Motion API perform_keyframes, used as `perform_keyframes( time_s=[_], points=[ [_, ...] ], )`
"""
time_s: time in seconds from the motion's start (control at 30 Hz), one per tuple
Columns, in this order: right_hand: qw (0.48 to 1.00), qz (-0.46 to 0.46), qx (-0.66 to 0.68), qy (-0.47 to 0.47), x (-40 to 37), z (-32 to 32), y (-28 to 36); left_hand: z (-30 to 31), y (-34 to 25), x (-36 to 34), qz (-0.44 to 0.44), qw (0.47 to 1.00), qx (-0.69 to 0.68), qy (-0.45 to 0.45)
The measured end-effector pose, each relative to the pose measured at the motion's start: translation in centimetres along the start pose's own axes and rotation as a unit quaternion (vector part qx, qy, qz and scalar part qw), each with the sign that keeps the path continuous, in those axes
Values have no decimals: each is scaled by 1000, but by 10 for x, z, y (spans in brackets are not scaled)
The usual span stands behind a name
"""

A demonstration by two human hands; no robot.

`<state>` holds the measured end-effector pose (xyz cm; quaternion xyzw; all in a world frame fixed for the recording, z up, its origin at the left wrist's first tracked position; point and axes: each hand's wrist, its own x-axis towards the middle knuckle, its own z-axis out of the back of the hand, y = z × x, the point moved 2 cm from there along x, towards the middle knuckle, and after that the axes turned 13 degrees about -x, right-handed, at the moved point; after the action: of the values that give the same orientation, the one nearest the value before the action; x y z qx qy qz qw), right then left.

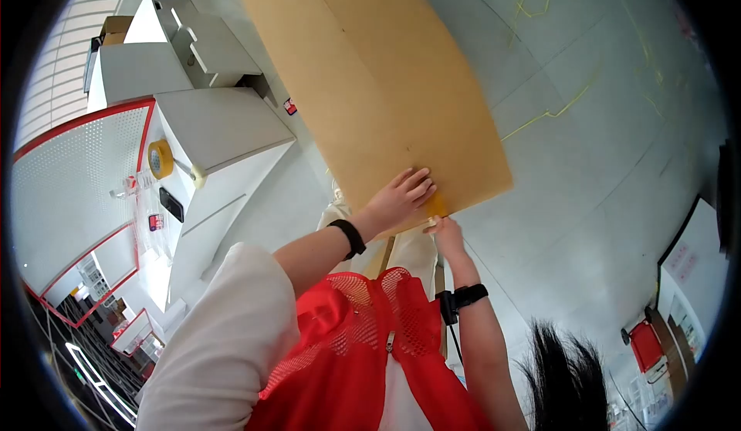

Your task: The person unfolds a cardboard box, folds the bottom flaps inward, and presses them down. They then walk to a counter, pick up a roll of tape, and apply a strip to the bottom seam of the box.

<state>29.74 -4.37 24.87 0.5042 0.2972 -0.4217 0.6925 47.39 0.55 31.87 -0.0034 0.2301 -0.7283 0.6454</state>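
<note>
A large brown cardboard box (370,84) extends away from me, with a seam line along its top. My left hand (401,199) lies on its near end, fingers stretched out over the surface. Beside those fingertips, a short strip of yellow tape (437,204) runs down to the box's near edge. At that edge my right hand (446,236) is closed, thumb and fingers pinched at the lower end of the tape. The underside of the right fingers is hidden.
On the left, a white table (224,114) bears a yellow tape roll (160,159) and a dark phone (171,204). Yellow strapping (552,113) lies loose on the grey tiled floor (556,192). A red item (645,344) stands at far right.
</note>
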Motion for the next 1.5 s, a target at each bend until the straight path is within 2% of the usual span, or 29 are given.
perform_keyframes(
  time_s=[0.03, 0.2, 0.3, 0.4, 0.43, 0.47, 0.53, 0.6, 0.63, 0.67, 0.73, 0.8, 0.87, 0.97, 1.07, 1.13, 1.2, 1.27, 1.3, 1.33, 1.37, 1.47, 1.5],
  points=[
    [999, 20, -38, -7, 18, -95, 35, -41, 41, -84, -23, 999, 27, -25],
    [972, 94, -216, 22, 25, -154, 82, -51, 74, -150, 11, 997, -58, -55],
    [940, 108, -308, 101, 34, -176, 123, -53, 86, -183, 73, 995, -36, -61],
    [923, 141, -328, 146, 56, -242, 128, -54, 101, -218, 139, 986, -50, -70],
    [920, 163, -326, 147, 61, -246, 149, -55, 110, -226, 160, 982, -62, -80],
    [899, 174, -363, 172, 64, -243, 164, -56, 116, -234, 173, 977, -83, -90],
    [851, 190, -437, 220, 25, -190, 266, -59, 125, -249, 194, 967, -125, -112],
    [919, 278, -242, 138, 28, -159, 277, -60, 134, -270, 223, 963, -108, -105],
    [932, 321, -141, 94, 28, -136, 279, -62, 136, -279, 238, 961, -100, -103],
    [944, 309, -115, 8, 29, -110, 281, -66, 139, -289, 247, 957, -99, -115],
    [925, 331, -123, -143, 39, -59, 269, -69, 141, -308, 272, 948, -108, -122],
    [973, 183, 26, -140, 51, -20, 246, -65, 142, -320, 301, 938, -125, -117],
    [978, 117, 85, -151, 47, 13, 234, -64, 140, -320, 321, 934, -107, -111],
    [975, -29, -70, -210, 39, 38, 228, -68, 138, -311, 312, 940, -96, -101],
    [904, 8, -363, -226, 57, 59, 185, -82, 127, -280, 296, 945, -99, -97],
    [899, -16, -381, -217, 56, 69, 178, -83, 117, -264, 294, 946, -98, -91],
    [847, 66, -439, -293, 67, 80, 149, -78, 115, -260, 295, 946, -116, -67],
    [700, 253, -508, -434, 105, 90, 82, -79, 115, -261, 298, 946, -108, -64],
    [812, 191, -385, -394, 100, 91, 86, -83, 116, -262, 297, 947, -92, -74],
    [898, 120, -248, -343, 88, 91, 107, -86, 116, -263, 296, 949, -76, -83],
    [953, 45, -104, -280, 76, 89, 128, -84, 117, -265, 293, 949, -87, -81],
    [975, 7, -85, -206, 52, 86, 171, -76, 119, -270, 287, 949, -106, -80],
    [968, -9, -164, -190, 51, 87, 183, -76, 119, -270, 288, 949, -102, -84]
  ],
)
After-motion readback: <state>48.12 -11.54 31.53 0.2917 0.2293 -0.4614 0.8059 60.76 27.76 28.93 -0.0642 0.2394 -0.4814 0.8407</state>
